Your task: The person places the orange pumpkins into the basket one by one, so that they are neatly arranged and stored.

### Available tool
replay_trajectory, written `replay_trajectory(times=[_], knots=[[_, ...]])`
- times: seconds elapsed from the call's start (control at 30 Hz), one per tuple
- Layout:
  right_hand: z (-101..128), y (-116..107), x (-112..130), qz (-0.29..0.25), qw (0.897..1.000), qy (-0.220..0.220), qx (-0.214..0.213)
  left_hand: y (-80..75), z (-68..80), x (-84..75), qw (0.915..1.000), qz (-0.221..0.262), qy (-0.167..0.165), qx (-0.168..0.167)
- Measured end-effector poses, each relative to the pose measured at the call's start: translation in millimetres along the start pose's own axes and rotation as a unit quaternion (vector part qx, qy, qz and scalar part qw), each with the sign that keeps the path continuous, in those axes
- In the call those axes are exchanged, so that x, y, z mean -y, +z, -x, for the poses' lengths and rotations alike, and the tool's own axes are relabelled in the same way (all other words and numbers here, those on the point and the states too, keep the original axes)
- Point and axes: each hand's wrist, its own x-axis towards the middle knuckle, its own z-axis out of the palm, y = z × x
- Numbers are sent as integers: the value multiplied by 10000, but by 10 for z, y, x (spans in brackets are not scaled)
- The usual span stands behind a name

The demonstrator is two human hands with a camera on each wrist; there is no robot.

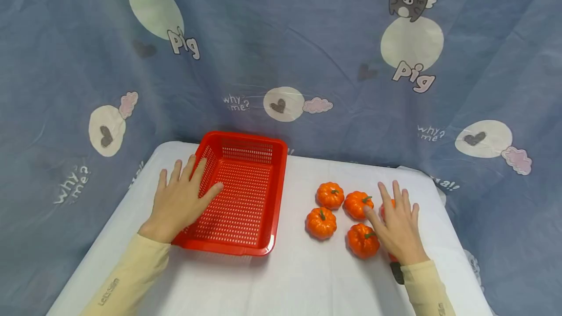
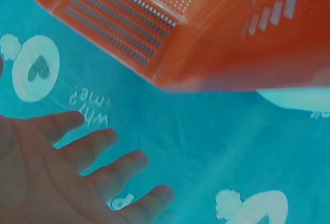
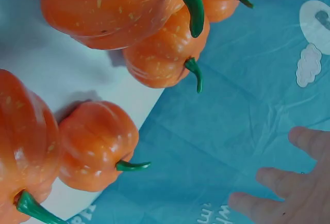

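While both hands lie flat with fingers straight, I log neither as gripping anything. My left hand rests on the left rim of the red basket, fingers spread, thumb reaching over the perforated wall. My right hand hovers palm-down over the pumpkin cluster, which sits on the white table just right of the basket. I can't tell if the fingers touch a pumpkin.

Relative to the basket: four small orange pumpkins show clearly to its right; a fifth is mostly hidden under my right hand. The near pumpkin lies just beside my thumb.

Handling guess: they look like light, hard-skinned decorative pieces, ribbed, matte, not slippery, not fragile. Best hold is probably a finger-and-thumb wrap round the body; the thin green stems look bendy and weak as handles.

Orientation: each pumpkin is squat and round, no real long axis; the short axis runs through the stem. Stems point roughly up, tilted slightly away from the basket on the near pumpkin. The basket's long axis runs away from me, open side up.
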Motion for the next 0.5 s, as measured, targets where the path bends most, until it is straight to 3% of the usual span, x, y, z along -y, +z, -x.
replay_trajectory(times=[0.27,0.5], knots=[[63,-41,-27,-21,9999,101,22,-96,391,130,9997,106,-184,-152],[125,-98,-80,-48,9998,205,36,7,782,258,9988,181,-454,-84]])
